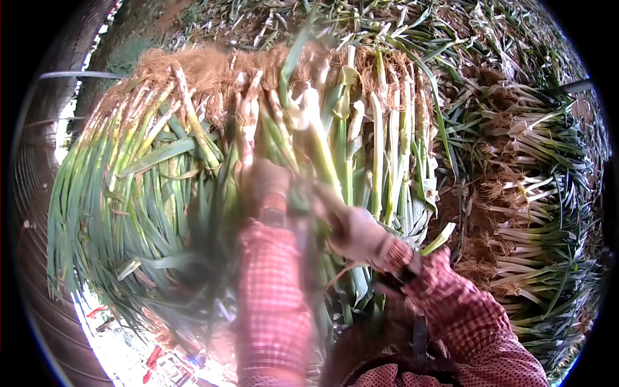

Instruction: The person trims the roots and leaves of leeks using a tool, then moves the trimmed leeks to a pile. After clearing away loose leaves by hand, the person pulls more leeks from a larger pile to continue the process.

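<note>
Long green onions with pale stalks and brown, hairy roots lie in a thick heap (148, 168) across the middle and left. My left hand (267, 180), smeared by motion, is over the stalks in the middle, and its fingers cannot be made out. To its right, my gloved right hand (361, 235) is closed around the lower part of a green onion (322, 145) whose pale upper end is blurred. The leafy ends beneath both hands are partly hidden by my forearms. Several more stalks (390, 142) lie close by on the right.
Another row of green onions (535, 213) runs down the right side, roots towards me. Loose leaves and trimmings (412, 32) cover the ground at the back. A dark ribbed surface (32, 213) stands along the left edge.
</note>
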Available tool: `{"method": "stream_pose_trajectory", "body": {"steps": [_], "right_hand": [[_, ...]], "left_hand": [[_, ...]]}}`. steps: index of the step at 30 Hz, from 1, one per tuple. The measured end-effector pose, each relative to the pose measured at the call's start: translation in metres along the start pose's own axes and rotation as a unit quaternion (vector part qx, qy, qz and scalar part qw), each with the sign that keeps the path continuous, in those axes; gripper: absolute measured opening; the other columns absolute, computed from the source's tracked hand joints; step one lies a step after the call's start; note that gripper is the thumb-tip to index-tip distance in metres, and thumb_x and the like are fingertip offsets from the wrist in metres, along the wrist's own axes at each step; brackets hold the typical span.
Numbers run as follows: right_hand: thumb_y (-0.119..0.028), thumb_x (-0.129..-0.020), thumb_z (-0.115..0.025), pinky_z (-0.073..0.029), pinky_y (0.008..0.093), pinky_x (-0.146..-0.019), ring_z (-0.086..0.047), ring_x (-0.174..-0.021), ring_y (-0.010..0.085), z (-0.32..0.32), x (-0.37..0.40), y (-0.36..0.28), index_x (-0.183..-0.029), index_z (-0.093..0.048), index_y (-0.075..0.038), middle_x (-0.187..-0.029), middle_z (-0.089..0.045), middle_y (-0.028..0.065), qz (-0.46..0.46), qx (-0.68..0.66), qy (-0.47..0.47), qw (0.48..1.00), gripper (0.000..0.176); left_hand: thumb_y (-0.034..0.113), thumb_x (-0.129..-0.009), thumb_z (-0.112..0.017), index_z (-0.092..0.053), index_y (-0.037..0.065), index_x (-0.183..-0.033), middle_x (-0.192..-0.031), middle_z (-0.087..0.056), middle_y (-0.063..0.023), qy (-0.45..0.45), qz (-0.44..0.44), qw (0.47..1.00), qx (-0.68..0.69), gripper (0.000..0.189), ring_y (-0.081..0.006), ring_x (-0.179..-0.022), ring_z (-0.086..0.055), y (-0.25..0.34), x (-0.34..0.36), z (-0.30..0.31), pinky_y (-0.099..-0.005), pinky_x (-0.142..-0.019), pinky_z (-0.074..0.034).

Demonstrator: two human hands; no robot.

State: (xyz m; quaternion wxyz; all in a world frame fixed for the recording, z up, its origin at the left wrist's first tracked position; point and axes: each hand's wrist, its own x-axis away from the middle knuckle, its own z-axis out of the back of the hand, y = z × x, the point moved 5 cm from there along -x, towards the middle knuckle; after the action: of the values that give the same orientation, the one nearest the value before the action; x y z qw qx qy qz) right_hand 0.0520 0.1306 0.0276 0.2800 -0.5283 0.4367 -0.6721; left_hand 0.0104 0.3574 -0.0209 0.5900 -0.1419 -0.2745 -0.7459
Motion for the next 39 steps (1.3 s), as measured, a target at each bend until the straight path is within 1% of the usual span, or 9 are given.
{"method": "stream_pose_trajectory", "body": {"steps": [2,4,7,12,15,22,30,33,39], "right_hand": [[-0.006,-0.089,-0.051,-0.053,0.0500,-0.070,-0.070,-0.077,0.0402,-0.003,-0.027,0.008,-0.162,-0.020,-0.016,-0.086,-0.069,0.0257,0.005,0.076,0.010,0.997,0.080],[-0.004,-0.088,-0.053,-0.054,0.0509,-0.069,-0.069,-0.073,0.0412,0.002,-0.011,0.002,-0.162,-0.019,-0.014,-0.083,-0.069,0.0252,0.021,0.040,0.017,0.999,0.081],[-0.001,-0.089,-0.051,-0.057,0.0468,-0.066,-0.070,-0.070,0.0356,0.001,0.043,0.020,-0.162,-0.017,-0.010,-0.085,-0.070,0.0228,-0.003,-0.011,-0.025,1.000,0.081],[-0.001,-0.091,-0.054,-0.060,0.0418,-0.073,-0.071,-0.079,0.0338,-0.005,0.055,0.011,-0.162,-0.015,-0.008,-0.098,-0.071,0.0249,-0.016,-0.016,-0.036,0.999,0.082],[-0.009,-0.094,-0.061,-0.061,0.0382,-0.070,-0.071,-0.076,0.0283,0.000,0.021,0.001,-0.162,-0.017,-0.009,-0.093,-0.072,0.0193,0.035,0.058,0.014,0.998,0.082],[-0.007,-0.089,-0.056,-0.057,0.0450,-0.073,-0.071,-0.081,0.0381,0.015,-0.059,0.015,-0.161,-0.021,-0.013,-0.094,-0.070,0.0246,0.047,0.063,0.054,0.995,0.080],[0.003,-0.077,-0.053,-0.052,0.0384,-0.057,-0.063,-0.060,0.0252,0.030,0.158,0.041,-0.161,-0.024,-0.005,-0.093,-0.070,0.0202,0.020,-0.012,0.094,0.995,0.089],[0.000,-0.077,-0.057,-0.054,0.0407,-0.064,-0.066,-0.069,0.0250,0.023,0.171,0.058,-0.163,-0.021,-0.009,-0.096,-0.070,0.0214,-0.129,-0.057,0.026,0.990,0.093],[0.000,-0.080,-0.058,-0.056,0.0365,-0.084,-0.071,-0.092,0.0296,0.024,0.114,0.088,-0.162,-0.026,-0.013,-0.106,-0.071,0.0223,-0.006,-0.070,0.139,0.988,0.089]], "left_hand": [[0.012,-0.087,-0.075,-0.066,-0.002,-0.104,-0.085,-0.072,-0.0166,-0.168,0.026,0.908,0.384,0.023,-0.0259,-0.067,-0.071,-0.043,-0.012,-0.042,-0.0367,-0.057,-0.057],[0.016,-0.083,-0.080,-0.065,0.000,-0.101,-0.084,-0.070,-0.0158,-0.161,-0.033,0.917,0.362,0.029,-0.0256,-0.069,-0.069,-0.043,0.029,-0.047,-0.0378,-0.060,-0.056],[0.031,-0.074,-0.088,-0.062,0.000,-0.099,-0.087,-0.067,-0.0176,0.002,-0.109,0.994,0.015,0.047,-0.0318,-0.082,-0.069,-0.016,0.112,-0.022,-0.0446,-0.072,-0.056],[0.024,-0.075,-0.083,-0.060,0.002,-0.110,-0.106,-0.061,-0.0236,-0.028,-0.085,0.996,-0.003,0.048,-0.0394,-0.097,-0.065,-0.019,0.153,-0.025,-0.0493,-0.079,-0.053],[0.017,-0.076,-0.079,-0.064,0.003,-0.109,-0.109,-0.067,-0.0200,0.051,-0.290,0.954,0.062,0.039,-0.0368,-0.105,-0.066,-0.037,0.147,-0.041,-0.0483,-0.084,-0.053],[0.012,-0.072,-0.075,-0.056,0.001,-0.106,-0.099,-0.058,-0.0219,0.128,-0.293,0.947,0.018,0.040,-0.0432,-0.091,-0.060,-0.078,0.207,-0.052,-0.0513,-0.080,-0.050],[0.003,-0.074,-0.072,-0.053,-0.002,-0.104,-0.104,-0.056,-0.0249,0.091,-0.319,0.939,0.087,0.036,-0.0444,-0.099,-0.056,-0.037,0.208,-0.090,-0.0513,-0.085,-0.047],[0.007,-0.074,-0.073,-0.053,0.000,-0.104,-0.105,-0.057,-0.0239,-0.047,-0.181,0.978,0.092,0.037,-0.0433,-0.099,-0.058,-0.018,0.194,-0.095,-0.0501,-0.085,-0.048],[0.025,-0.069,-0.085,-0.056,0.002,-0.105,-0.108,-0.061,-0.0245,-0.076,-0.149,0.985,-0.037,0.052,-0.0434,-0.100,-0.062,-0.010,0.189,-0.088,-0.0484,-0.086,-0.051]]}}
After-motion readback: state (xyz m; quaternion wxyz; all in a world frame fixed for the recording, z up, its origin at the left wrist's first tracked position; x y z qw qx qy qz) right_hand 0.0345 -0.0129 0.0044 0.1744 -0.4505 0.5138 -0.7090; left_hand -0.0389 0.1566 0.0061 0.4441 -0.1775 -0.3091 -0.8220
